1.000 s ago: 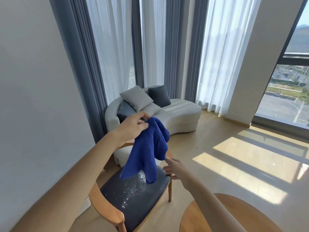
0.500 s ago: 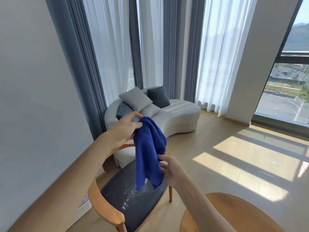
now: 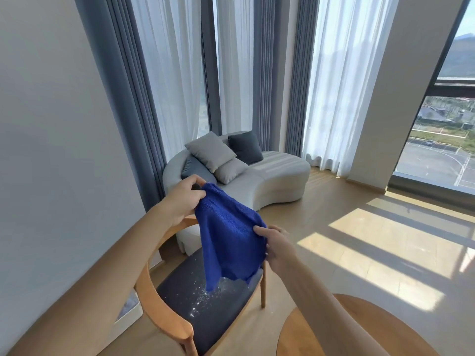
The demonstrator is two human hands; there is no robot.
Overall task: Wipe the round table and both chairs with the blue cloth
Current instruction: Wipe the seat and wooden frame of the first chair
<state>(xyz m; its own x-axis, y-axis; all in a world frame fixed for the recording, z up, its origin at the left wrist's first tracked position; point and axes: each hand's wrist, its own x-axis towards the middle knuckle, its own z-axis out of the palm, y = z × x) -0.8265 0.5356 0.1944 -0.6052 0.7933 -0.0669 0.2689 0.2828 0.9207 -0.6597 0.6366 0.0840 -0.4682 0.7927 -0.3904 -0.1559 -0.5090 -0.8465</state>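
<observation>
The blue cloth (image 3: 228,240) hangs spread in the air above a wooden chair (image 3: 159,307) with a dark seat (image 3: 221,309). White specks lie scattered on that seat under the cloth. My left hand (image 3: 183,199) pinches the cloth's upper left corner. My right hand (image 3: 276,246) grips its right edge, lower down. The round wooden table (image 3: 401,332) shows at the bottom right, partly behind my right forearm. Only one chair is in view.
A curved grey sofa (image 3: 277,181) with several cushions stands behind the chair, before tall curtained windows. A grey wall runs along the left, with a low white object (image 3: 128,314) at its foot. Sunlit wooden floor (image 3: 372,240) stretches to the right.
My right hand has taken hold of the cloth's lower edge and pulled it right and up. The cloth has gone from a hanging bunch to a spread sheet. The view has tilted slightly.
</observation>
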